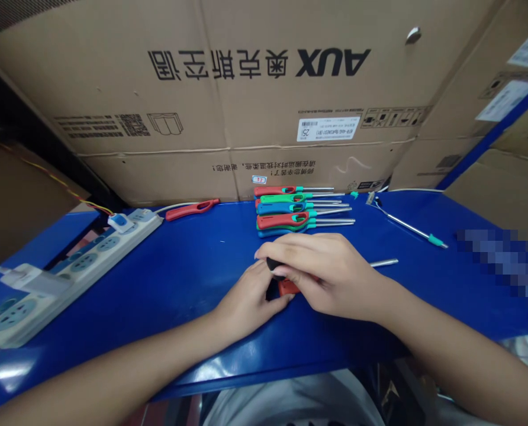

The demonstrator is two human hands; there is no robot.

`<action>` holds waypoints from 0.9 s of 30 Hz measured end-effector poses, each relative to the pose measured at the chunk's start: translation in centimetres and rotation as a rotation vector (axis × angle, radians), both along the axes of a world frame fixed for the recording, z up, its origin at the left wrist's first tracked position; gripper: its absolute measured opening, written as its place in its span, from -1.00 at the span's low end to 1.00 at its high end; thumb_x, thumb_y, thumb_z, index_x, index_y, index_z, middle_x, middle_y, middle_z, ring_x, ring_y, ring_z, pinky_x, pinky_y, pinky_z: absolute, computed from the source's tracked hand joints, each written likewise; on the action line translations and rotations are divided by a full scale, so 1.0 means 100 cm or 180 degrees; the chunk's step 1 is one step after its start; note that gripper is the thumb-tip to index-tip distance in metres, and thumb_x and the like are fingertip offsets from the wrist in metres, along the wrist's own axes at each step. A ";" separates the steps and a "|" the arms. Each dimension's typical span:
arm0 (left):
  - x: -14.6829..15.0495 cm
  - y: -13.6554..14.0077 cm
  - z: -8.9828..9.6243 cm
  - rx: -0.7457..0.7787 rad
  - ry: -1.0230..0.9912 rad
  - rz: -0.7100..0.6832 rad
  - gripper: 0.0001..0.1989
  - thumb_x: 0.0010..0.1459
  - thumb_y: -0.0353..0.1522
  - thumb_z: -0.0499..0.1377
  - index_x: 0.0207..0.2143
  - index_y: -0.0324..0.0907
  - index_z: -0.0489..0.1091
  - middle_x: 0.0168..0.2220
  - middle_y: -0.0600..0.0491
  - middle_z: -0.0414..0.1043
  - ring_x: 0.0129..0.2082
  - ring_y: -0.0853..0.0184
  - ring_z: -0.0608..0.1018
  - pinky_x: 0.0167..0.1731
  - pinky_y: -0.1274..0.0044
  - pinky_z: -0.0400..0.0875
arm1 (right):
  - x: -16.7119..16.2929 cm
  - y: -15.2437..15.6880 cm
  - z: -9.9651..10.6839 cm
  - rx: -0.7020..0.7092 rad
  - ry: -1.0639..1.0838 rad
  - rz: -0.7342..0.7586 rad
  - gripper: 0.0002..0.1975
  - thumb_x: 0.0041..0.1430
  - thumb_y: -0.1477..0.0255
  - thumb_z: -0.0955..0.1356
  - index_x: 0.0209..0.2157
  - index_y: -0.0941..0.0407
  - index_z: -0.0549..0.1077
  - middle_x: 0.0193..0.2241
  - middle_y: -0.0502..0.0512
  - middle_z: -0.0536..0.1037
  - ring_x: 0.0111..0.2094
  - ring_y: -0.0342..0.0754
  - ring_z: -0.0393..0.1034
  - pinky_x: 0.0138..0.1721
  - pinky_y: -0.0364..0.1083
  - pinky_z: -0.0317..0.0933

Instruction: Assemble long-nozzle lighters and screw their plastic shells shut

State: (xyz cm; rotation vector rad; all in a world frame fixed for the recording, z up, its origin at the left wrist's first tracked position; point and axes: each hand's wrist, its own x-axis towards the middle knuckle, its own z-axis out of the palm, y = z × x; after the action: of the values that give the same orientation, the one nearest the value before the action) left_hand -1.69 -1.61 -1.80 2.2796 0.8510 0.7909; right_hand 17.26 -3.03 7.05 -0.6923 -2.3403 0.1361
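Observation:
A red long-necked lighter lies low over the blue table, mostly covered by my hands, its metal tube sticking out to the right. My left hand is closed around the lighter's handle end, thumb along the near side. Above it, my right hand is closed with thumb and fingers on a rounded black tool handle. The tool's working end is hidden. Just beyond my hands is a stack of assembled lighters in red, green and blue, tubes pointing right.
A red lighter shell lies at the back left. A white power strip with plugs runs along the left side. To the right lies a loose metal tube with a green tip. Cardboard stands behind the blue table.

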 end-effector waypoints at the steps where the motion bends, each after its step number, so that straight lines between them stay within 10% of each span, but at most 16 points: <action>1: 0.000 0.000 -0.001 -0.0018 0.0000 0.0014 -0.67 0.19 -0.43 0.26 0.01 -0.15 0.36 0.00 -0.07 0.51 0.03 0.09 0.55 -0.02 0.25 0.49 | 0.000 -0.001 0.000 0.0053 -0.0037 -0.0015 -0.63 0.30 0.60 0.27 0.10 0.09 0.42 -0.04 0.10 0.61 -0.07 -0.07 0.54 -0.10 -0.13 0.38; 16: -0.008 0.005 0.012 0.0203 0.0572 0.0093 -0.63 0.16 -0.38 0.26 0.03 -0.18 0.37 -0.06 -0.09 0.50 -0.07 0.08 0.50 -0.01 0.20 0.42 | 0.020 0.014 0.021 -0.0281 0.0244 0.0530 -0.71 0.38 0.55 0.25 0.08 0.09 0.39 -0.02 0.13 0.57 -0.03 -0.09 0.49 0.03 -0.10 0.38; 21: -0.008 0.004 0.016 0.0169 0.0670 0.0054 -0.51 0.12 -0.40 0.25 0.12 -0.18 0.35 -0.15 -0.04 0.48 -0.12 0.14 0.47 -0.04 0.26 0.40 | 0.059 0.021 0.041 0.0113 0.1046 -0.0283 -0.71 0.35 0.41 0.32 0.07 -0.08 0.45 -0.10 0.04 0.58 -0.41 -0.10 0.51 -0.39 -0.08 0.42; 27: -0.008 0.008 0.014 0.0263 0.0680 0.0096 -0.52 0.11 -0.40 0.26 0.11 -0.18 0.37 -0.14 -0.03 0.48 -0.12 0.16 0.46 -0.03 0.30 0.39 | 0.143 0.070 0.018 0.0979 0.0941 -0.1953 -0.70 0.36 0.34 0.30 0.09 -0.04 0.45 -0.08 0.13 0.59 -0.45 -0.09 0.47 -0.37 -0.04 0.43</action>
State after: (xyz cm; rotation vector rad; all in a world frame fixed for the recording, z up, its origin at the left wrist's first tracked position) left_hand -2.47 -0.82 -0.45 2.4617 0.9657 0.6129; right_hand 31.56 3.97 8.87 -1.1075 -1.7300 -0.3634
